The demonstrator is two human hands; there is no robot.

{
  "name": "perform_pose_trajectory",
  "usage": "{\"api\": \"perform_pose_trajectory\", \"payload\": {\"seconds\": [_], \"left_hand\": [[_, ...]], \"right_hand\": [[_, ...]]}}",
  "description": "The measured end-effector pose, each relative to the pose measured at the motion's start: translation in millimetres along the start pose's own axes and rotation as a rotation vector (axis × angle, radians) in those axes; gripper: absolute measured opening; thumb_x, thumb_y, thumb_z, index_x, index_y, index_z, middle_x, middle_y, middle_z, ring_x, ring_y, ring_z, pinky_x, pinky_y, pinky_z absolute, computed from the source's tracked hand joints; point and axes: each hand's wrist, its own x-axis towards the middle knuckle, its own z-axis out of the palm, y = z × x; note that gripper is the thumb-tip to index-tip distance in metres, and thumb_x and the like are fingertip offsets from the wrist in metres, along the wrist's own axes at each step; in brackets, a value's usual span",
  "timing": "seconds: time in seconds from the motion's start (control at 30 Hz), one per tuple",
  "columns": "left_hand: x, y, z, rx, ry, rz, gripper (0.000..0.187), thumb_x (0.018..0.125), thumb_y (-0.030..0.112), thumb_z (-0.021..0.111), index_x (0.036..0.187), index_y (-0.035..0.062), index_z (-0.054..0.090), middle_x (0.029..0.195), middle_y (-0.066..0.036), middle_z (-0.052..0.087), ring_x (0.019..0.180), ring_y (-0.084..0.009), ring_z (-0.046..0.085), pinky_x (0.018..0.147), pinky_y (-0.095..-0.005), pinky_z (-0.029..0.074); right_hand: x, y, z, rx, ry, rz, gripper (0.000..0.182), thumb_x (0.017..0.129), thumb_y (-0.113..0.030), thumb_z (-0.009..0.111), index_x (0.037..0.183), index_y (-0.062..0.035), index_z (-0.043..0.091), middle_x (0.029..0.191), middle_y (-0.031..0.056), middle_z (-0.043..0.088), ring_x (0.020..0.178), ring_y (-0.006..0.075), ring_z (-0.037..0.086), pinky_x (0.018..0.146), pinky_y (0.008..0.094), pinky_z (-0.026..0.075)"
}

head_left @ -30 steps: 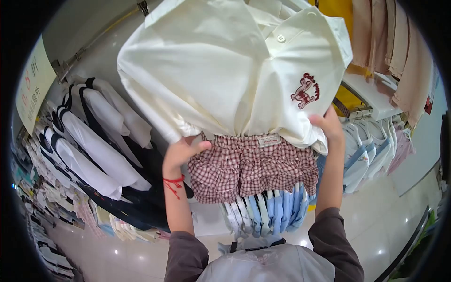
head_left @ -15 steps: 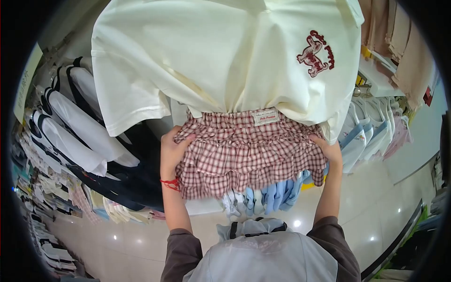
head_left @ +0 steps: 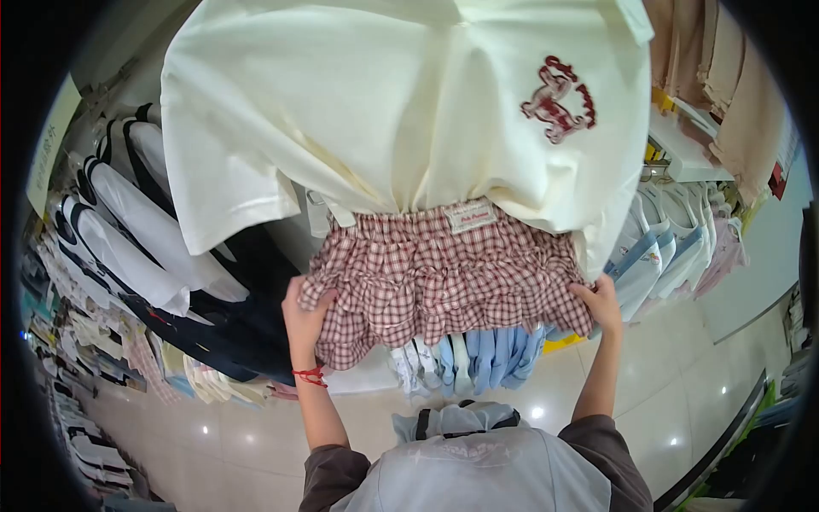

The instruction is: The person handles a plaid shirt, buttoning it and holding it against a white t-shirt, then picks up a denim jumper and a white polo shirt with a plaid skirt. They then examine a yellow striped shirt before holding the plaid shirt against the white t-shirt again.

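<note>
A red and white checked ruffled skirt point(head_left: 426, 273) hangs below a cream T-shirt point(head_left: 341, 102) with a dark red embroidered motif on its chest. The skirt's waistband is partly under the shirt's hem, and a small pale label is on it. My left hand point(head_left: 304, 314) pinches the skirt's left edge between thumb and fingers; a red string bracelet is on that wrist. My right hand point(head_left: 599, 303) grips the skirt's right edge, just below the shirt's sleeve.
White and dark garments point(head_left: 153, 230) hang at the left. Blue and white clothes point(head_left: 495, 358) hang behind the skirt. More hangered tops point(head_left: 674, 239) and pinkish-beige garments point(head_left: 746, 111) are at the right. Shiny floor tiles point(head_left: 230, 435) show below.
Both hands have moved down along the skirt's sides, the right hand more clearly. The skirt and shirt have shifted slightly left, and the skirt's lower ruffles are bunched differently.
</note>
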Motion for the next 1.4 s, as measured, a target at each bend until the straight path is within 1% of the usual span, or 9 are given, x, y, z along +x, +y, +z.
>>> {"api": "perform_pose_trajectory", "payload": {"seconds": [0.07,0.17,0.3,0.57,0.67,0.8,1.0,1.3,1.4], "left_hand": [[-4,45,2,0.246,0.179,0.292,0.040,0.064,0.005,0.074,0.098,-0.0002,0.054,0.093,-0.013,0.060,0.085,-0.0228,0.058,0.077,-0.0311,0.045],[-4,103,11,0.352,0.286,0.824,0.041,0.063,0.005,0.073,0.100,0.0017,0.056,0.099,-0.013,0.057,0.095,-0.0300,0.054,0.085,-0.0375,0.043],[29,177,69,0.420,-0.060,1.060,0.037,0.064,0.008,0.069,0.098,0.0009,0.056,0.092,-0.011,0.056,0.091,-0.0286,0.054,0.084,-0.0372,0.044],[77,153,106,0.687,-0.151,1.032,0.036,0.062,0.016,0.071,0.092,0.0028,0.056,0.087,-0.008,0.053,0.085,-0.0265,0.051,0.075,-0.0361,0.040],[83,144,105,0.743,-0.140,1.108,0.029,0.063,0.020,0.070,0.083,0.0052,0.056,0.083,-0.005,0.051,0.083,-0.0241,0.049,0.075,-0.0346,0.038],[82,133,98,0.831,-0.165,1.171,0.022,0.065,0.026,0.068,0.071,0.0097,0.054,0.080,-0.001,0.053,0.082,-0.0210,0.048,0.073,-0.0332,0.038],[93,136,93,0.633,-0.203,1.202,0.025,0.068,0.027,0.068,0.066,0.0083,0.051,0.068,-0.002,0.050,0.077,-0.0247,0.047,0.073,-0.0368,0.037],[88,164,68,0.586,-0.487,0.927,0.029,0.078,0.027,0.061,0.065,0.0042,0.048,0.061,-0.008,0.048,0.074,-0.0272,0.045,0.071,-0.0376,0.035],[85,161,65,0.516,-0.499,0.940,0.029,0.078,0.026,0.061,0.065,0.0037,0.048,0.060,-0.008,0.047,0.072,-0.0271,0.044,0.068,-0.0362,0.034]], "right_hand": [[4,-19,0,-0.312,0.164,-0.317,0.026,0.067,0.005,0.066,0.092,0.0013,0.058,0.085,0.0082,0.061,0.076,0.0144,0.057,0.069,0.0260,0.045],[-3,-73,27,-0.192,0.375,-0.890,0.029,0.064,0.006,0.065,0.092,-0.0012,0.059,0.084,0.0088,0.060,0.075,0.0185,0.058,0.069,0.0269,0.045],[20,-175,114,-0.431,-0.094,-1.179,0.031,0.065,-0.003,0.068,0.094,-0.0020,0.058,0.091,0.0109,0.059,0.085,0.0268,0.056,0.076,0.0354,0.046],[77,-167,151,-0.782,-0.039,-0.997,0.046,0.070,-0.013,0.067,0.112,-0.0043,0.049,0.105,0.0126,0.055,0.098,0.0303,0.054,0.084,0.0373,0.045],[81,-172,148,-0.948,-0.185,-0.755,0.033,0.072,-0.014,0.065,0.102,-0.0061,0.054,0.095,0.0104,0.056,0.087,0.0293,0.057,0.076,0.0373,0.047],[102,-161,130,-0.808,-0.203,-0.851,0.012,0.077,-0.015,0.060,0.082,-0.0046,0.057,0.081,0.0076,0.056,0.076,0.0291,0.056,0.068,0.0374,0.045],[117,-168,110,-0.766,-0.356,-0.878,0.017,0.077,-0.018,0.061,0.086,-0.0036,0.057,0.083,0.0107,0.059,0.076,0.0309,0.057,0.067,0.0361,0.046],[106,-207,84,-0.378,-0.804,-0.452,0.017,0.084,0.000,0.051,0.100,-0.0026,0.046,0.077,0.0017,0.056,0.065,0.0037,0.048,0.054,0.0194,0.037],[109,-198,79,-0.300,-0.865,-0.425,0.022,0.084,0.004,0.048,0.102,-0.0043,0.041,0.080,0.0022,0.055,0.061,0.0014,0.043,0.050,0.0175,0.034]]}}
